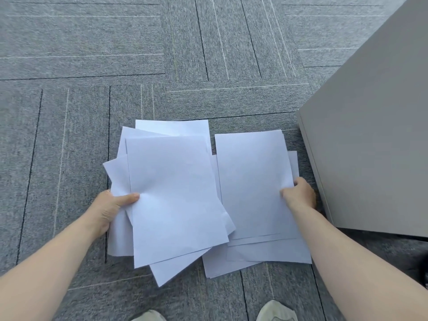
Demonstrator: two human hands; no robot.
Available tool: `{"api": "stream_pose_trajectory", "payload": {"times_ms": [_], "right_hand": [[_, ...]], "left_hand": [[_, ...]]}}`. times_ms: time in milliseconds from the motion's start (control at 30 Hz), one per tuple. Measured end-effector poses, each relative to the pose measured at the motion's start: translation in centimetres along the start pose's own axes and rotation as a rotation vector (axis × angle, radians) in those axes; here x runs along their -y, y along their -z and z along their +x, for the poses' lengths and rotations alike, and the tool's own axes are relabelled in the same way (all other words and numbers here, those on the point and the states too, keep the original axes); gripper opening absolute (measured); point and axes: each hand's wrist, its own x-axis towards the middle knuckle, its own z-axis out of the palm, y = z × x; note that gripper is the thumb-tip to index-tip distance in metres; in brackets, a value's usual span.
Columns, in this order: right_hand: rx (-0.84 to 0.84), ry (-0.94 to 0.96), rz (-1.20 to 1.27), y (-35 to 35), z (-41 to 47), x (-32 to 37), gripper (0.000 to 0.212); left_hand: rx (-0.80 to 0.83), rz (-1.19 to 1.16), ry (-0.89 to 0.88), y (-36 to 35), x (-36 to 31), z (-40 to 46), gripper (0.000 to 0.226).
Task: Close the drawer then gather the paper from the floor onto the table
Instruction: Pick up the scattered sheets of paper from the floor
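Now both hands gripping paper, low over the carpet floor (69, 135)
Left hand (111, 209) closed on a fanned left stack (176, 195), thumb on top; right hand (300, 195) curled shut on the right stack's (252, 181) edge, more sheets under it; grey cabinet (370, 147) just right of that hand, shoes (276, 312) below

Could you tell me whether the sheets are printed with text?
No, the paper held by the left hand and right hand looks blank white.
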Motion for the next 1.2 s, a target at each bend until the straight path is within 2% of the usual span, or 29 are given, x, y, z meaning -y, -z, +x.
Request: {"api": "stream_pose_trajectory", "payload": {"times_ms": [100,167,233,267,367,433,600,833,900,1067,1200], "right_hand": [[-0.028,0.046,0.069,0.1,-0.2,0.0,0.023],[-0.013,0.118,0.207,-0.1,-0.8,0.2,0.048],[0.086,0.158,0.335,-0.4,-1.4,0.3,0.069],[0.134,0.157,0.361,-0.6,-1.5,0.2,0.066],[0.183,0.155,0.322,-1.2,-1.7,0.2,0.03],[0.21,0.136,0.305,-1.5,-2.0,0.4,0.021],[0.257,0.181,0.175,-2.5,-2.9,0.9,0.028],[0.131,0.083,-0.139,-3.7,-4.0,2.3,0.067],[0.13,0.035,-0.178,-3.5,-3.3,2.8,0.071],[0.157,0.0,-0.151,-3.2,-2.1,3.0,0.058],[0.181,0.092,0.069,-3.5,-3.0,2.8,0.021]], "left_hand": [[0.002,-0.004,-0.001,-0.1,0.0,-0.1,0.034],[-0.001,-0.018,-0.008,-0.1,-0.1,-0.2,0.033],[-0.012,-0.038,-0.022,0.0,-0.2,-0.3,0.027],[-0.016,-0.049,-0.027,0.0,-0.2,-0.4,0.024],[-0.011,-0.073,-0.036,0.4,-0.4,-0.7,0.023],[-0.015,-0.1,-0.042,0.9,-0.4,-0.8,0.023],[-0.054,-0.242,-0.035,2.3,-0.5,-1.1,0.018],[-0.066,-0.254,-0.003,2.8,0.2,-1.1,0.019],[-0.07,-0.229,-0.005,2.7,0.4,-1.1,0.02],[-0.082,-0.183,0.003,3.0,0.7,-0.8,0.022],[-0.106,-0.15,0.016,3.0,1.0,-0.8,0.023]]}}
